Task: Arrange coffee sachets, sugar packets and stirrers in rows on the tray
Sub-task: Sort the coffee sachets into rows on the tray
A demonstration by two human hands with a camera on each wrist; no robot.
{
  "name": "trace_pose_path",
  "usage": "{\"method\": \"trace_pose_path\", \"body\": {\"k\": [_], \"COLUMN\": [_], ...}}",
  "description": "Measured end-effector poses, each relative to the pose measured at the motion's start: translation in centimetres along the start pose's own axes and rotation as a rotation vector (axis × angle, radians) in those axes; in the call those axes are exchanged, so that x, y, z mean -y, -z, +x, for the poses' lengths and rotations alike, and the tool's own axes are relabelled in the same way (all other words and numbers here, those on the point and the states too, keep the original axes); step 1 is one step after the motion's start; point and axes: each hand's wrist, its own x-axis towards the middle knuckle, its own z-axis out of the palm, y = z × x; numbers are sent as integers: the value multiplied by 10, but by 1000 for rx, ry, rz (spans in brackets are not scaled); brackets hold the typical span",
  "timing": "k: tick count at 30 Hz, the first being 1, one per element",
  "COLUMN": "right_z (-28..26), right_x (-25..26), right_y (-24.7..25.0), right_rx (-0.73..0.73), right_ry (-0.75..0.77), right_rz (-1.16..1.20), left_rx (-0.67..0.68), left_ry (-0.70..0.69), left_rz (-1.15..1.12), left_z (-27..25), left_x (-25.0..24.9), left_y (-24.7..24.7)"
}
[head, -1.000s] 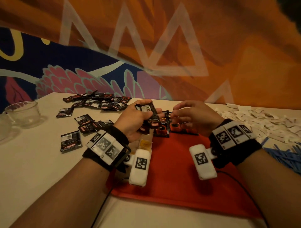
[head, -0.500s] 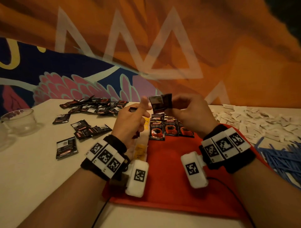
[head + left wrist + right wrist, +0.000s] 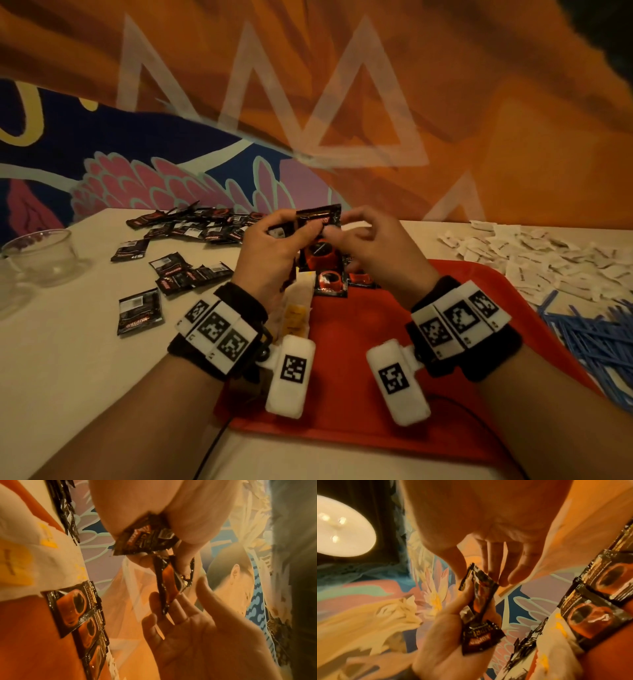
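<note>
In the head view, the left hand [image 3: 270,253] and right hand [image 3: 373,246] met above the far edge of the red tray [image 3: 359,404]. The left grip was clamped on a few black coffee sachets [image 3: 318,219], and the right fingertips pinched the front one. A short row of sachets [image 3: 330,282] lay on the tray's far end. Loose sachets [image 3: 191,226] covered the counter [image 3: 68,359] at far left, sugar packets [image 3: 534,253] far right, blue stirrers [image 3: 596,335] right.

Half a second before, the right hand alone held a sachet higher up, apart from the left.

The left wrist view showed the left thumb and fingers [image 3: 192,520] closed on sachets [image 3: 145,540], with the right fingers [image 3: 173,609] touching one.

The right wrist view showed the right fingertips [image 3: 494,574] closed on a sachet's [image 3: 481,591] upper edge.
</note>
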Motion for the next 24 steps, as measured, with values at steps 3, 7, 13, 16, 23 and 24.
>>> {"method": "trace_pose_path", "body": {"k": [3,7,13,16,23,24], "right_z": [-2,-1,-3,-4,-5,-6], "right_x": [-2,-2,1,1,5,6], "right_y": [-4,2,-2,-2,-2,-3], "right_rx": [0,-23,-14,-5,-8,-6], "right_ry": [85,164,211,214,284,280], "right_rz": [-184,-292,-373,-394,-424,-426], "left_rx": [54,31,-21,34,74,66], "left_ry": [-86,-187,-90,-160,-160,-150], "left_rz": [109,238,228,302,290,273], "left_z": [-1,-1,1,0,-3,-2], "left_x": [0,-1,1,-1,0,0], "left_y": [0,-2,2,1,-5,-4]}}
